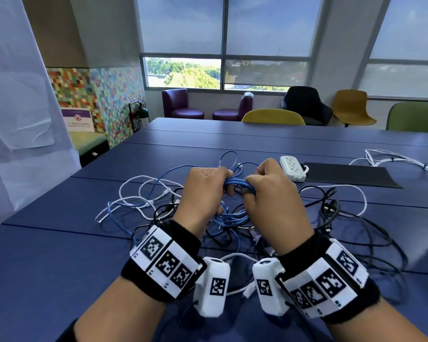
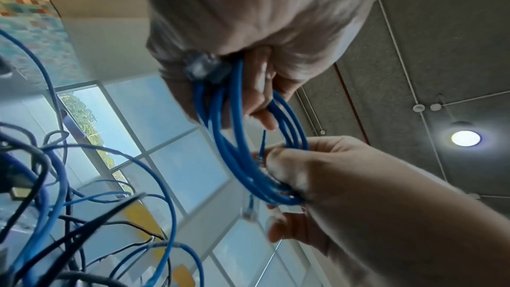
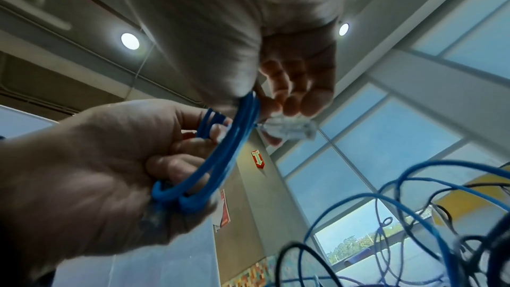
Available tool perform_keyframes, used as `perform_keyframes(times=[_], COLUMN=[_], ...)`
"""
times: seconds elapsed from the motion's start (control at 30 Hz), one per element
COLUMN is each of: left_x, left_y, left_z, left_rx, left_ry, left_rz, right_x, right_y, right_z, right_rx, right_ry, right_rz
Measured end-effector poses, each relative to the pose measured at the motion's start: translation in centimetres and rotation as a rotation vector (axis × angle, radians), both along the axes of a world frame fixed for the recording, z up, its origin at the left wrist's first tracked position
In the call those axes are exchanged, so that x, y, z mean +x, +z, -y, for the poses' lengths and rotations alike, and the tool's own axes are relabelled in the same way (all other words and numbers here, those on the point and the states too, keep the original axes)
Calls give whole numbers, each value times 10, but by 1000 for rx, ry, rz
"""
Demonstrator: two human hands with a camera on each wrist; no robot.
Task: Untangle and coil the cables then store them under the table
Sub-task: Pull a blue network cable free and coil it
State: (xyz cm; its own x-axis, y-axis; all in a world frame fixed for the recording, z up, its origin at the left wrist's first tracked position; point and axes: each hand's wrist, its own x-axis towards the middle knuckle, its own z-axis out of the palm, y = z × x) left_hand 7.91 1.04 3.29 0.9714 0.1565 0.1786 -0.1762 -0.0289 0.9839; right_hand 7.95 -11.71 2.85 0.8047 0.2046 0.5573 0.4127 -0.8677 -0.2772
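Note:
A small coil of blue network cable (image 1: 236, 184) is held up between both hands above the tangle. My left hand (image 1: 226, 183) grips its left side, my right hand (image 1: 250, 186) its right side, fingers curled round the strands. In the left wrist view the blue coil (image 2: 234, 139) runs from my left hand (image 2: 248, 86) down into my right hand (image 2: 276, 171), with a clear plug (image 2: 204, 67) at the left palm. The right wrist view has my right hand (image 3: 276, 104) pinching the coil (image 3: 229, 150) beside a clear plug (image 3: 287, 130), and my left hand (image 3: 193, 145) gripping it lower.
Loose white cables (image 1: 143, 193), black cables (image 1: 331, 213) and more blue cable (image 1: 230, 219) lie tangled on the blue table (image 1: 47, 255). A white power strip (image 1: 293, 167), a black mat (image 1: 349, 174) and another white cable bundle (image 1: 393, 159) sit farther right. Chairs line the far edge.

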Motion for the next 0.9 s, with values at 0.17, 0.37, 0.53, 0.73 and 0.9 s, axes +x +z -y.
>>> perform_keyframes(times=[0.17,0.37,0.53,0.73,0.9], left_x=[-5,-9,-9,-10,-14], left_y=[-2,-8,-8,-8,-6], left_z=[-5,-8,-11,-12,-10], left_rx=[-83,-250,-342,-413,-313], left_ry=[-105,-249,-255,-202,-256], left_rz=[23,-73,-129,-86,-28], right_x=[-3,-6,-10,-13,-13], right_y=[14,20,14,14,15], right_z=[10,20,13,8,12], right_rx=[122,157,52,578,807], right_ry=[151,295,381,424,563], right_rz=[-132,-253,-25,-388,-570])
